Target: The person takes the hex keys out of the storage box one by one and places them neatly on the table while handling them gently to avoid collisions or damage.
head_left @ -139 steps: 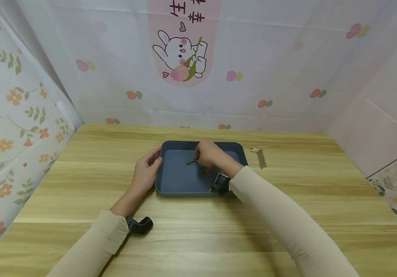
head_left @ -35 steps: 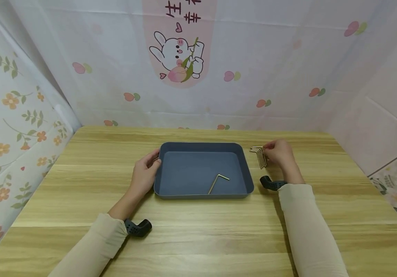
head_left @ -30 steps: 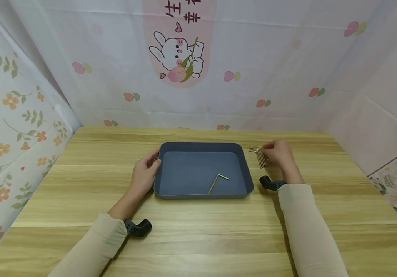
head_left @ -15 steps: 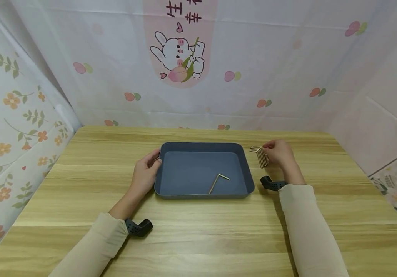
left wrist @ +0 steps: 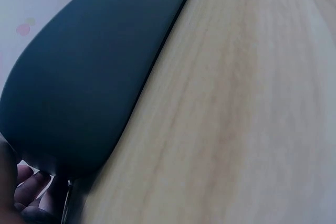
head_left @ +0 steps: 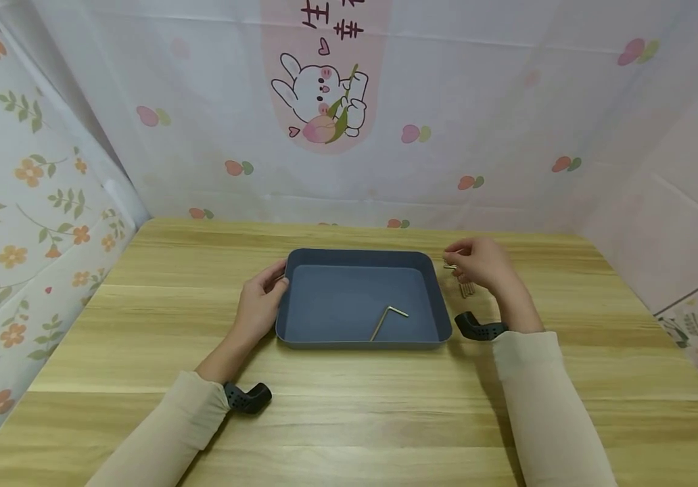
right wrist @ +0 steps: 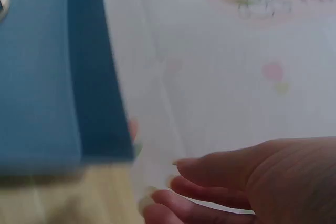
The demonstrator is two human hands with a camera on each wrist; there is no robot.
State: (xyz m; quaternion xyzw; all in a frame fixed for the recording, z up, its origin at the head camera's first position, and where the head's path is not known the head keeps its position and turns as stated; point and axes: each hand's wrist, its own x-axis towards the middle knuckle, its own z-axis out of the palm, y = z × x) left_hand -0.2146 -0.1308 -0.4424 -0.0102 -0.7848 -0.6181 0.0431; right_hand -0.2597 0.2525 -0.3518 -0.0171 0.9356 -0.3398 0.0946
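Observation:
A blue-grey rectangular tray (head_left: 349, 297) lies on the wooden table, and its side fills much of the left wrist view. One brass-coloured L-shaped hex key (head_left: 380, 324) lies inside near the front wall. My left hand (head_left: 259, 302) rests against the tray's left wall, its fingers along the outside. Beyond the tray's right wall, my right hand (head_left: 479, 262) hovers over several more hex keys (head_left: 467, 291), partly hiding them. Its thumb tip and fingertips (right wrist: 186, 167) are close together in the right wrist view. I cannot tell whether it pinches a key.
The wood-grain table (head_left: 349, 412) surrounds the tray. A patterned cloth (head_left: 489, 122) hangs behind it, with floral cloth (head_left: 32, 250) on the left side. Each wrist wears a black camera mount (head_left: 248, 399) over or beside a light sleeve.
Earlier my right hand was inside the tray with a hex key, then over the keys at the right. In the last half second it shifted slightly left. The left hand stayed at the tray.

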